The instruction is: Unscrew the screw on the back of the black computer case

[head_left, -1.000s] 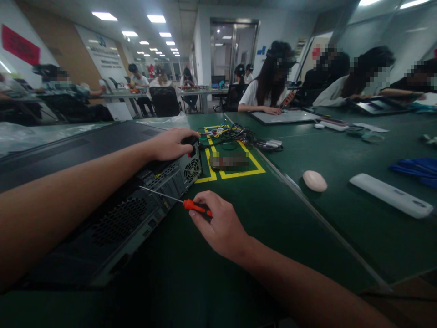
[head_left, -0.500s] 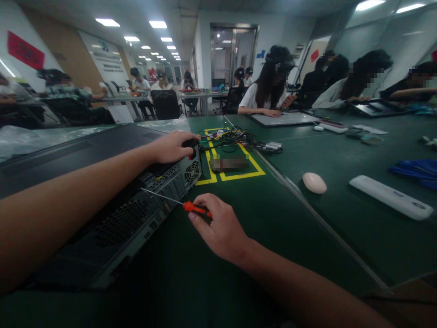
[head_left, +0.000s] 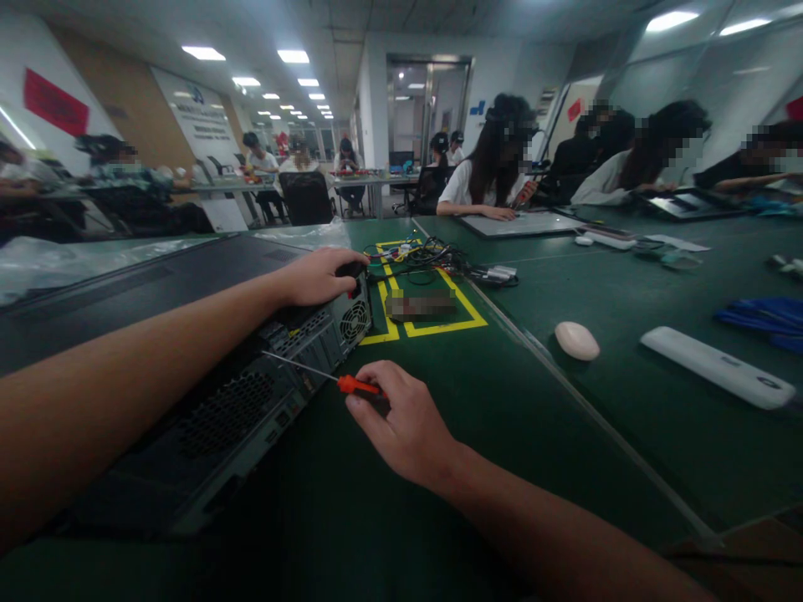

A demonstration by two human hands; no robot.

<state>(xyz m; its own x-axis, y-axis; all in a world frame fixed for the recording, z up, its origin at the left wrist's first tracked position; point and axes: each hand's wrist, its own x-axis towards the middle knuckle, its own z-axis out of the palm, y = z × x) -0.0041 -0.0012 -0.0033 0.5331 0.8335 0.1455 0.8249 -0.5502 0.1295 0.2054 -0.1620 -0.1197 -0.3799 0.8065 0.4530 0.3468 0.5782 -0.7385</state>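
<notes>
A black desktop computer case (head_left: 207, 259) lies on its side at the left, its rear panel with vent grilles facing me. My left hand (head_left: 323, 276) lies over the case's far rear corner, fingers and thumb bent around the edge. A dark patch and a bit of red show under its thumb, too small to name. In my right hand (head_left: 401, 418) is a screwdriver (head_left: 357, 385) with an orange-red and black handle, pinched between thumb and fingers. Its thin shaft points left at the rear panel, near the slot area. Shadow hides whether the tip touches a screw.
Beyond the case lie tangled cables (head_left: 439, 255) and a blurred-out object (head_left: 420, 306) by yellow tape (head_left: 445, 325). Rightward on the green table are a pale rounded object (head_left: 577, 340), a long white device (head_left: 715, 366) and blue cloth-like material (head_left: 765, 320). Several people sit working beyond.
The view has tilted slightly, shifting the scene a little downward. Both hands keep nearly the same places, with the screwdriver still against or near the rear panel.
</notes>
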